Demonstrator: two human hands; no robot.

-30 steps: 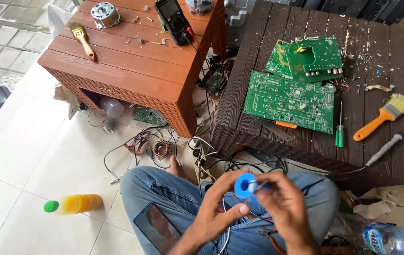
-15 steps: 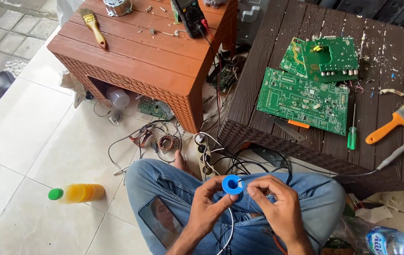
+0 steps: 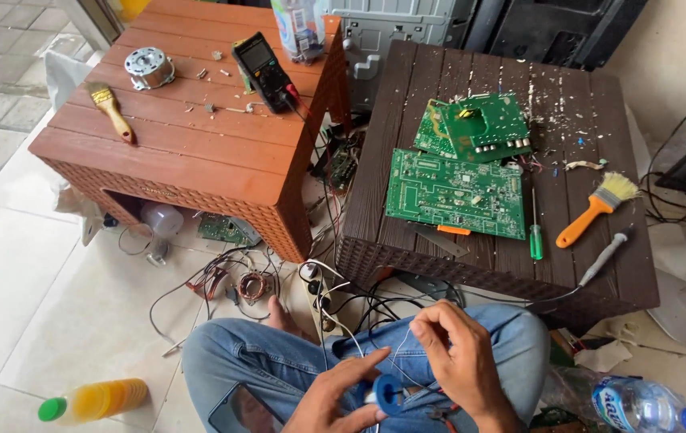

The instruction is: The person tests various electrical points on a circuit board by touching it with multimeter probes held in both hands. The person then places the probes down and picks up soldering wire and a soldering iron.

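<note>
Blue denim jeans (image 3: pixel 279 361) on both legs, faded at the knees. Bare hands and forearms, no sleeves showing. One bare foot (image 3: pixel 281 317).

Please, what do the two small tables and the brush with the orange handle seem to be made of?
The reddish-brown table and the dark brown table look like moulded plastic, matt: plank grooves on top, woven-pattern sides. The brush seems to have a glossy orange plastic handle, a metal band and pale bristles, possibly synthetic.
</note>
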